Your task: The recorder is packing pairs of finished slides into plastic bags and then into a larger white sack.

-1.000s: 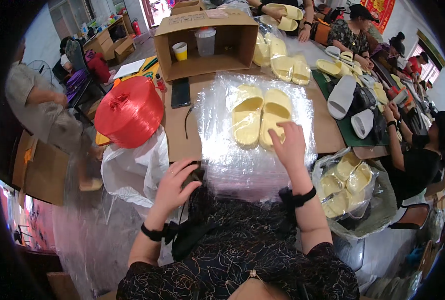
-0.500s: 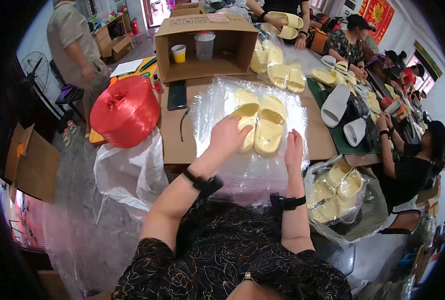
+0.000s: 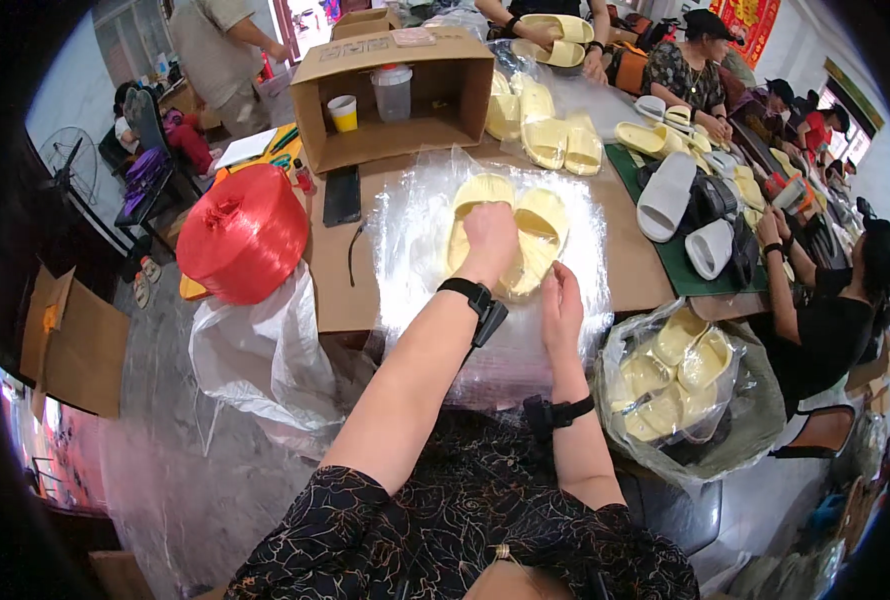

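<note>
Pressing down on a pair of pale yellow slippers [image 3: 510, 235], the left hand [image 3: 489, 238] lies flat over the gap between them, fingers together and closed on nothing. The right hand [image 3: 561, 305] rests edge-on just beside the near end of the right slipper, open and touching the clear plastic sheet [image 3: 415, 230] that the pair lies on. That sheet covers the middle of the brown tabletop [image 3: 337, 300] and hangs over its near edge.

The film looks slick and crinkled, so the likeliest trouble is the pair sliding apart or skewing under the flat palm, since neither hand actually grips a slipper. If the right hand drags at the sheet, the whole layer could slip toward the person and carry the slippers off the near edge.

A black phone [image 3: 342, 195] and a thin dark cable [image 3: 353, 255] lie at the sheet's left border; a tug on the film could snag them. The big red spool of twine [image 3: 243, 233] sits at the left edge of the tabletop, above a loose white bag [image 3: 255, 355], and a knock could roll it off.

A bag of more yellow slippers [image 3: 677, 375] stands near the right elbow, close enough to be bumped.
</note>
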{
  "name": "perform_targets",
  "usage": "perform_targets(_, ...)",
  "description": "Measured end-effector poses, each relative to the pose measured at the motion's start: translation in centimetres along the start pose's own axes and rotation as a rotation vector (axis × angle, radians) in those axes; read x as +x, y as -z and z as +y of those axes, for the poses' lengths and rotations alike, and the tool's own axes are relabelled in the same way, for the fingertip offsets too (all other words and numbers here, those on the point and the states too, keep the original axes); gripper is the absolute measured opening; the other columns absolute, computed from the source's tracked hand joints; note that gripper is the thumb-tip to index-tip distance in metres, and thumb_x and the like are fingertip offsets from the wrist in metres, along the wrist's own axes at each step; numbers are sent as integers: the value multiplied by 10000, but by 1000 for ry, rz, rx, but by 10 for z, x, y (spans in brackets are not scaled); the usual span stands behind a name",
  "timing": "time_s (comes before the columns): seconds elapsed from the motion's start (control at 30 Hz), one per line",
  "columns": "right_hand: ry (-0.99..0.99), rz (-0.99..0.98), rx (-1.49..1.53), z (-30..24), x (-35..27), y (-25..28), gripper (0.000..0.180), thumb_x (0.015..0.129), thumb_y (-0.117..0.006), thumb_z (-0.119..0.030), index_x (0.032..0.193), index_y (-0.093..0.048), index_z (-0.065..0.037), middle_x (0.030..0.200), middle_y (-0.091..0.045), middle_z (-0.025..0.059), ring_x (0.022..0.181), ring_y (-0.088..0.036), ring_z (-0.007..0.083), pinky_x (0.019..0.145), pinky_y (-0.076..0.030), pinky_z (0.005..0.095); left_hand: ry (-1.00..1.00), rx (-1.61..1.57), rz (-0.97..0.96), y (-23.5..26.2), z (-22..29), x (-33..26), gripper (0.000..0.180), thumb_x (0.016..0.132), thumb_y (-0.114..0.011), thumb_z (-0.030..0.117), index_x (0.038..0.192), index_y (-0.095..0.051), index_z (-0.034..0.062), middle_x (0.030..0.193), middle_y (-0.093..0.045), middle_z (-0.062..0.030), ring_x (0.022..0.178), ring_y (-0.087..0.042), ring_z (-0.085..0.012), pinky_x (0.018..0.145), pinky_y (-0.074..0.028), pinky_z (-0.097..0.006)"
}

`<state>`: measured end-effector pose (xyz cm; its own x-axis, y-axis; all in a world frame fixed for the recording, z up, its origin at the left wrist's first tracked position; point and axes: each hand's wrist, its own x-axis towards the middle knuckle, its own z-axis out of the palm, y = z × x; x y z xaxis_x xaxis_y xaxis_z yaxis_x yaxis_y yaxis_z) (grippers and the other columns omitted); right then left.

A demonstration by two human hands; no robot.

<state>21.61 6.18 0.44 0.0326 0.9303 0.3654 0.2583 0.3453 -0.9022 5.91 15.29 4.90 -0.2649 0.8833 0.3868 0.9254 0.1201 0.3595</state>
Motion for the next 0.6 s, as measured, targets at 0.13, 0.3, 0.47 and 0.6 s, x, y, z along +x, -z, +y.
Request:
perform_targets(0.13, 257, 83, -102, 11, -3, -7, 328, 988, -518, -181, 1234, -553, 33, 1239, -586, 206, 1139, -562, 299, 1003, -421, 381, 15, -100, 39, -1, -15, -3, 144, 782, -673, 188, 824, -735, 65, 831, -708, -174, 809, -699, -338, 721, -557, -439)
perform_targets(0.3, 64, 112, 91, 19, -2, -4, 277, 987, -514, -137, 1187, -569, 46, 1236, -586, 151, 1150, -536, 241, 1028, -392, 351, -71, -284, 156, 9, -29, -5, 179, 759, -622, 229, 788, -692, 67, 806, -678, -176, 796, -656, -372, 710, -511, -474)
perform_targets(0.47, 8, 52, 158, 11, -2, 1, 295, 1005, -516, -156, 1227, -555, 33, 1200, -586, 117, 1089, -534, 183, 985, -417, 315, -139, -347, 327, 102, -57, -30, 192, 794, -624, 220, 752, -644, 34, 772, -652, -176, 716, -625, -361, 647, -489, -449)
perform_targets(0.6, 48, 40, 104, 19, 4, 0, 304, 1000, -546, -175, 1221, -554, 34, 1236, -564, 129, 1081, -532, 181, 976, -428, 319, -53, -421, 265, 217, -124, -101, 183, 781, -669, 200, 803, -669, 18, 720, -646, -133, 648, -629, -238, 609, -482, -354)
